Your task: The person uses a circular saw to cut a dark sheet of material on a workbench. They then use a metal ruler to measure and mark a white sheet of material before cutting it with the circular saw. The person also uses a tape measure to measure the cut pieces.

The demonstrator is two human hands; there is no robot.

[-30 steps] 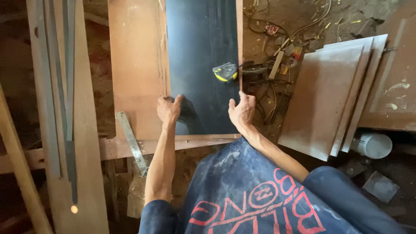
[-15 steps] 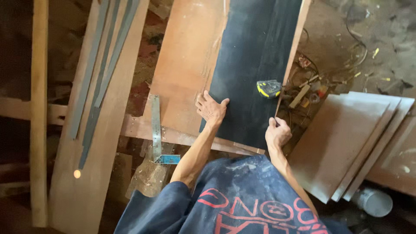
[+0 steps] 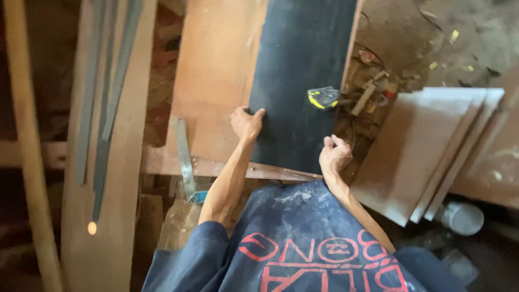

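the dark sheet (image 3: 303, 81) lies on the brown board (image 3: 216, 81), its long axis running away from the person, near end by the board's near edge. since a second ago both hands have shifted: the left hand (image 3: 246, 123) now curls over the sheet's left edge instead of its near corner, and the right hand (image 3: 334, 154) grips the near right corner, so the sheet looks under adjustment. a yellow tape measure (image 3: 323, 98) rests on its right edge. grey panels (image 3: 427, 151) lean well apart.
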